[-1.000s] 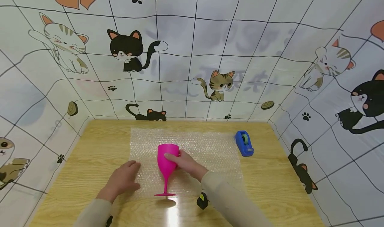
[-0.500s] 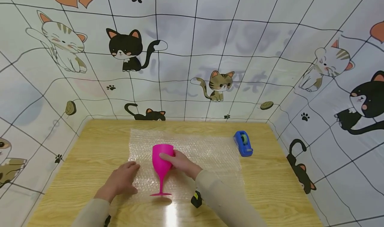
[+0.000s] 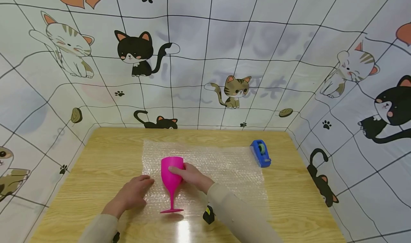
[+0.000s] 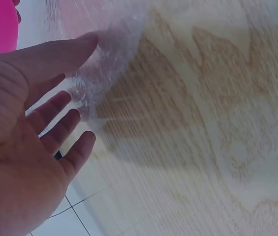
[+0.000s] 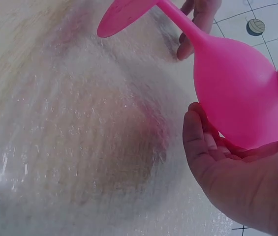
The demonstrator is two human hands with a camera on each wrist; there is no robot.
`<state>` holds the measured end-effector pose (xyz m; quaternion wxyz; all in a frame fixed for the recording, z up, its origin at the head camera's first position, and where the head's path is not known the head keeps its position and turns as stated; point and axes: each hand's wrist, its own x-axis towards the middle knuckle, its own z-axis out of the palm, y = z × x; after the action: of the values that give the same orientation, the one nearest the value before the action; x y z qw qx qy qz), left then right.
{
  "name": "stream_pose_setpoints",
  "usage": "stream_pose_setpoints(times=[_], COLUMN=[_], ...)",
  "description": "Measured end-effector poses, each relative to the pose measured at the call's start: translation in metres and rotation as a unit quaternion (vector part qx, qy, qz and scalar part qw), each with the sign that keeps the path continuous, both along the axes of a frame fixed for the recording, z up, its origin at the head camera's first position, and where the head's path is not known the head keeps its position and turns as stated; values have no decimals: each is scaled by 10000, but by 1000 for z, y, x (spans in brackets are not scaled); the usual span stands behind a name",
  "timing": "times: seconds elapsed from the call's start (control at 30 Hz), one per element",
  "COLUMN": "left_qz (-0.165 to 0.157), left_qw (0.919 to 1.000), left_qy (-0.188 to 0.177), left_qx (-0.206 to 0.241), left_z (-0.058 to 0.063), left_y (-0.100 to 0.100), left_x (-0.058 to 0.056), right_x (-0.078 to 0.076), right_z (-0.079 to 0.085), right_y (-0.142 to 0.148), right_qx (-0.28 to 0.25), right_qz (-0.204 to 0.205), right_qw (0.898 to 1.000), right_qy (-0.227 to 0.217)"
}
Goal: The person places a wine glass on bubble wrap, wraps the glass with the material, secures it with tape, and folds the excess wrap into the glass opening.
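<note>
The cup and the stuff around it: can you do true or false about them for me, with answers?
1. The right grip holds the cup. True.
2. The cup is green. False: it is pink.
3. The tape holder is blue. True.
4. In the head view, the tape holder is left of the cup. False: it is to the right.
5. The bubble wrap is spread on the table. True.
6. Both grips hold the cup. False: the left grip is at the bubble wrap's left edge.

Pink goblet (image 3: 170,183) shifted slightly left; bubble wrap (image 3: 229,170) slid slightly right
</note>
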<state>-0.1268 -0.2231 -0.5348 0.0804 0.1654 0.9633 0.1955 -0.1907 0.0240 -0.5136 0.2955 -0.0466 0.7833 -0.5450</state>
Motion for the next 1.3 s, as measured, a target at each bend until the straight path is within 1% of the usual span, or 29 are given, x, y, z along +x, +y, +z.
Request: stream_pose_setpoints(times=[0.17, 0.27, 0.43, 0.53, 0.63, 0.73, 0.8, 0.87, 1.0, 1.13, 1.3], left_qz=[-52, -170, -223, -136, 148, 463, 527, 542, 554, 655, 781], left_qw=[9999, 9995, 9984, 9980, 9986, 9986, 9986, 9985, 9977, 9949, 9911], left_qy=[28, 154, 259, 289, 307, 192, 55, -72, -279, -510, -661], left_qx=[116, 226, 447, 547, 394, 139, 58, 92, 259, 566, 856], left_z=[-1, -2, -4, -5, -5, -5, -4, -3, -1, 3, 6], left_y=[2, 4, 5, 4, 2, 1, 0, 0, 2, 3, 2], left_x=[0, -1, -2, -2, -1, -1, -2, -3, -5, -7, -10], right_x=[0, 1, 2, 4, 6, 6, 6, 5, 5, 6, 9], right_z=[-4, -4, -5, -5, -5, -6, -6, -6, -6, -9, -9], right_y=[2, 3, 3, 2, 1, 0, -2, -3, -7, -11, -16], right_qx=[49, 10, 77, 109, 116, 127, 144, 145, 175, 183, 142], right_qz=[-12, 10, 21, 22, 45, 81, 100, 113, 161, 181, 137], right_qw=[10000, 10000, 10000, 9999, 9999, 9999, 9998, 9998, 9997, 9997, 9998], right_qy=[19, 0, 36, 65, 88, 84, 86, 66, 62, 56, -6])
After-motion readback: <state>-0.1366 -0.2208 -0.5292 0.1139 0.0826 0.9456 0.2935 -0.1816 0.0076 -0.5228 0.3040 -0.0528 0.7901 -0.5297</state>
